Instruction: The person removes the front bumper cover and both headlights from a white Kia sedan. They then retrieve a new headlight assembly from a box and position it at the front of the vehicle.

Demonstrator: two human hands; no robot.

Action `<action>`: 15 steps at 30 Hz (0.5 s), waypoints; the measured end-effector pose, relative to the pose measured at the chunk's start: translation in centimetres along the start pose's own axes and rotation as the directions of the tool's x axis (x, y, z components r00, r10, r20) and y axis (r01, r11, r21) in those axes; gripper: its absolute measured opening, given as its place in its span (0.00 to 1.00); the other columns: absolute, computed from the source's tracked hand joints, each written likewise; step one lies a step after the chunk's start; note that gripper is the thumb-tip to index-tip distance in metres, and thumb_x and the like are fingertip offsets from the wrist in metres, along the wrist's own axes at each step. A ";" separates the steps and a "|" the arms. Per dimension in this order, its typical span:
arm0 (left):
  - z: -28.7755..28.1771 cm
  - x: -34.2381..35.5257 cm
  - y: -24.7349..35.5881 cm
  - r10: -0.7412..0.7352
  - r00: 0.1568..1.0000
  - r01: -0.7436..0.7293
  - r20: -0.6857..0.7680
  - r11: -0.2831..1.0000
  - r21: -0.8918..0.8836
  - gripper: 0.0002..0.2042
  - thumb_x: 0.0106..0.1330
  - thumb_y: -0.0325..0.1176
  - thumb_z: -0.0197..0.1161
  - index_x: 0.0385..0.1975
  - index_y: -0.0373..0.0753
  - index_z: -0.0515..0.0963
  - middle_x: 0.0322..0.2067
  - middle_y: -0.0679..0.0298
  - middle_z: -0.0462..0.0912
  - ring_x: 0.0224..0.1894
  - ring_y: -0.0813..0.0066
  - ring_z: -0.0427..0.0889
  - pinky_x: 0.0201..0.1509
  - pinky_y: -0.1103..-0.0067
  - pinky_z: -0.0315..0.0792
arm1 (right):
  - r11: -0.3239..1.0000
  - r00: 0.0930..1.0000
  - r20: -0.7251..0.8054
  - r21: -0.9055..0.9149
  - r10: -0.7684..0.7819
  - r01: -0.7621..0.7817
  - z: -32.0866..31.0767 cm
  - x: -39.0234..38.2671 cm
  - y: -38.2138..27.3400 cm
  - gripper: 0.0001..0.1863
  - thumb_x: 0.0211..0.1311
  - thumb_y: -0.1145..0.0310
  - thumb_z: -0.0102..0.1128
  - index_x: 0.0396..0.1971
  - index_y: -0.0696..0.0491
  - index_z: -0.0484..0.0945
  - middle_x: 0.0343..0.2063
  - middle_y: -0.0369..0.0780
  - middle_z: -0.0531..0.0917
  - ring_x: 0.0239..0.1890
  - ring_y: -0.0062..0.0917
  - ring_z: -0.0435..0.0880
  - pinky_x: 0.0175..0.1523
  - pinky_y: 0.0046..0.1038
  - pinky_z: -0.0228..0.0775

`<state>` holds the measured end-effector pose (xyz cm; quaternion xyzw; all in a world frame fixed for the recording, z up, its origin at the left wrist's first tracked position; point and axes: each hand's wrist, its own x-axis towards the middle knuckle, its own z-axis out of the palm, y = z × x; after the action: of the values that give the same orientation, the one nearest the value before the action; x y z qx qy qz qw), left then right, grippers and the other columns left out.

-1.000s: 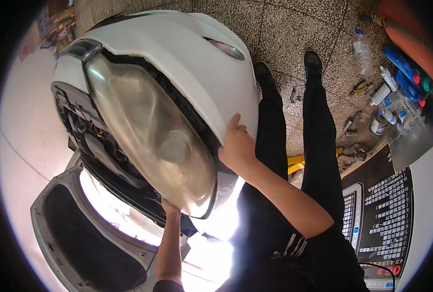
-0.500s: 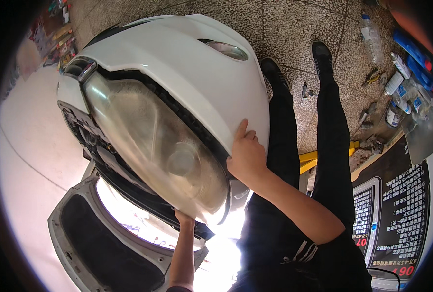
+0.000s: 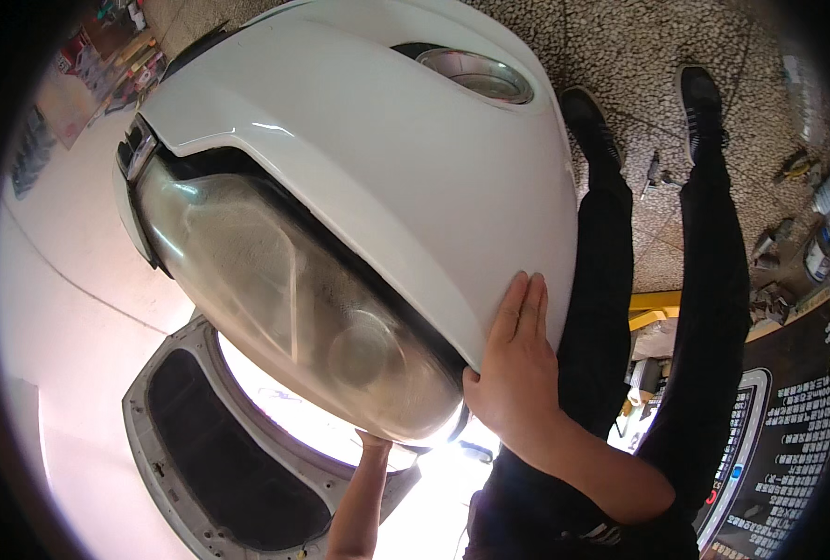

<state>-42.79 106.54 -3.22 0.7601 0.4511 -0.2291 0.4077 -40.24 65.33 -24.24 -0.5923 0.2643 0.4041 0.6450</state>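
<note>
A large hazy, yellowed headlight lies across the middle of the view, set against a white car bumper. My right hand rests on the bumper near the headlight's near end. Its fingers are stretched out along the white surface, and the thumb points toward the seam. Below the headlight's lower edge, my left hand reaches up against its underside. The fingers of that hand are hidden behind the headlight. A round fog lamp sits in the bumper's upper part.
A raised car hood with a dark lining stands at lower left. My legs stand right of the bumper on a speckled floor. A yellow metal piece, scattered tools, bottles and a dark printed board lie to the right.
The bumper and headlight appear larger, and their angle to me has shifted. My right hand's fingers, earlier mostly curled with the index pointing, are now extended. The left hand stays at the headlight's lower edge.
</note>
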 end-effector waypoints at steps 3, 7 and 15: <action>-0.5 -0.7 0.1 0.011 0.995 -0.006 0.100 0.999 -0.042 0.36 0.73 0.63 0.45 0.73 0.46 0.58 0.69 0.58 0.66 0.66 0.59 0.71 0.69 0.60 0.68 | 0.999 0.999 -0.016 -0.011 -0.031 0.031 -0.1 0.1 0.0 0.60 0.51 0.70 0.73 0.69 0.77 0.34 0.67 0.75 0.46 0.72 0.67 0.49 0.72 0.46 0.60; -0.2 -0.8 0.2 -0.018 1.000 0.018 0.018 0.999 -0.039 0.34 0.72 0.60 0.46 0.72 0.45 0.59 0.67 0.58 0.67 0.65 0.59 0.72 0.68 0.61 0.69 | 0.997 1.000 -0.026 -0.070 -0.013 0.011 0.2 0.2 0.0 0.51 0.52 0.74 0.66 0.67 0.80 0.42 0.65 0.76 0.51 0.71 0.67 0.54 0.73 0.46 0.59; 1.4 -0.4 0.9 -0.055 0.998 0.056 -0.035 0.998 0.021 0.31 0.72 0.53 0.48 0.69 0.42 0.61 0.65 0.56 0.70 0.62 0.59 0.75 0.66 0.62 0.70 | 0.998 1.000 -0.016 -0.056 0.008 -0.009 1.2 0.3 0.0 0.64 0.47 0.72 0.75 0.70 0.74 0.31 0.68 0.72 0.44 0.74 0.63 0.48 0.73 0.44 0.60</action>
<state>-42.13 104.90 -3.36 0.7555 0.4766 -0.2320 0.3850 -40.25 66.56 -24.25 -0.6120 0.2607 0.4095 0.6243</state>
